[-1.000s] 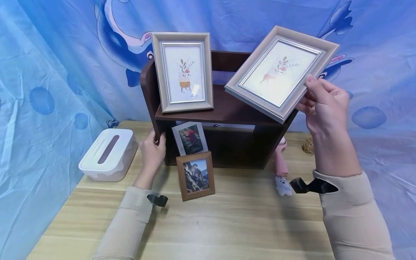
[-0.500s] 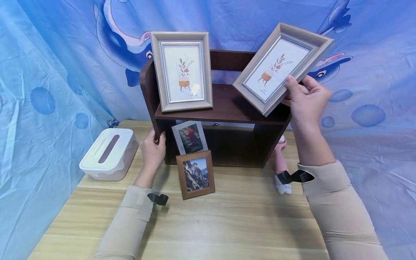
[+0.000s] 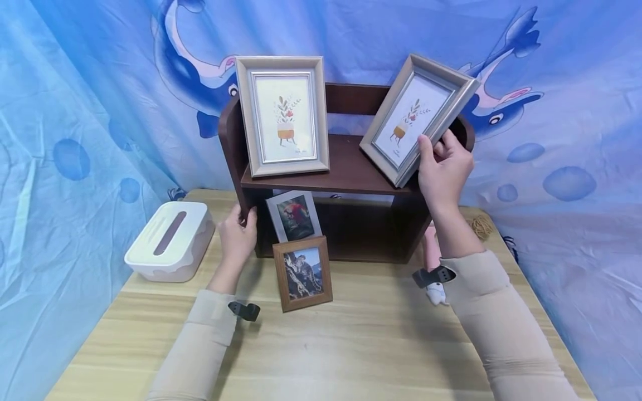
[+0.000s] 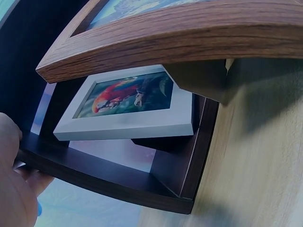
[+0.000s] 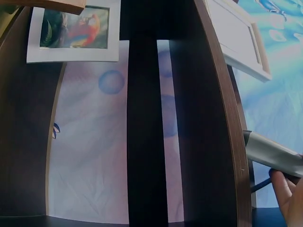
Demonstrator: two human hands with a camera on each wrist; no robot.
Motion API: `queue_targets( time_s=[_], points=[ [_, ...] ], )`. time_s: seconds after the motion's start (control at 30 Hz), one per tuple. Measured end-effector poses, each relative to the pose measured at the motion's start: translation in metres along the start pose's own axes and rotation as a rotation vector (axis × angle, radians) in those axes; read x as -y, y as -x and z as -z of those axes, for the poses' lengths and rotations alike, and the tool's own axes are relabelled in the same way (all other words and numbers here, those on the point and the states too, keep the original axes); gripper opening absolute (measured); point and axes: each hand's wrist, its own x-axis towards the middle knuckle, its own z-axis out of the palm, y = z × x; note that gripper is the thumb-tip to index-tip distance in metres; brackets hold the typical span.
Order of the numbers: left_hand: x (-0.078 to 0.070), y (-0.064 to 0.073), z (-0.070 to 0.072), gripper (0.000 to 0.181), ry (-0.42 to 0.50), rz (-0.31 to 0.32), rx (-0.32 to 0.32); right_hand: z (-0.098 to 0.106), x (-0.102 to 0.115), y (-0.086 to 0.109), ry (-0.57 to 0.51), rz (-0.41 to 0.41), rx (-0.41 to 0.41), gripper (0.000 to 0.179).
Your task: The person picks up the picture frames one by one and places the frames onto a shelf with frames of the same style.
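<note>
My right hand (image 3: 445,175) grips the right edge of a beige picture frame (image 3: 370,146) with a potted-plant print. That frame leans to the right, its lower corner close to the upper board of a dark brown shelf (image 3: 346,161); whether they touch I cannot tell. Around the shelf's left side panel, my left hand (image 3: 238,236) keeps hold low down. A matching beige picture frame (image 3: 243,117) stands upright at the upper board's left. Below it, a white picture frame (image 4: 125,133) with a parrot stands at the lower level, behind a brown wooden picture frame (image 3: 325,273) with a leopard.
On the left of the wooden table (image 3: 311,356) sits a white tissue box (image 3: 198,253). A pink-handled object (image 3: 431,250) and a small white bear figure (image 3: 437,294) lie right of the shelf, partly behind my right arm. A twine ball (image 3: 481,226) rests farther right.
My right hand has carried the beige frame leftward and down toward the upper board, turning it more upright. My left hand stays on the shelf's side panel.
</note>
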Motion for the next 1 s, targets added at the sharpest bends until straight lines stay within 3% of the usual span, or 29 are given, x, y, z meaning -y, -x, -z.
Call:
queue_targets(
  time_s=[0.1, 0.3, 0.5, 0.7, 1.0],
  points=[
    [0.0, 0.0, 0.001, 0.014, 0.006, 0.001, -0.003, -0.004, 0.002, -0.002, 0.032, -0.005, 0.046, 0.027],
    [0.0, 0.0, 0.001, 0.014, -0.004, 0.0, 0.007, -0.007, 0.004, -0.004, 0.222, -0.002, 0.121, 0.03],
    [-0.001, 0.0, -0.001, 0.014, -0.008, -0.001, 0.016, -0.007, 0.007, -0.011, 0.335, 0.045, 0.191, 0.03],
    [0.0, 0.001, -0.002, 0.014, -0.001, -0.005, 0.013, -0.009, 0.008, -0.013, 0.383, 0.058, 0.166, 0.027],
    [0.001, 0.0, -0.002, 0.015, 0.013, -0.002, 0.004, -0.012, 0.003, -0.014, 0.351, 0.042, 0.089, 0.025]
  ],
)
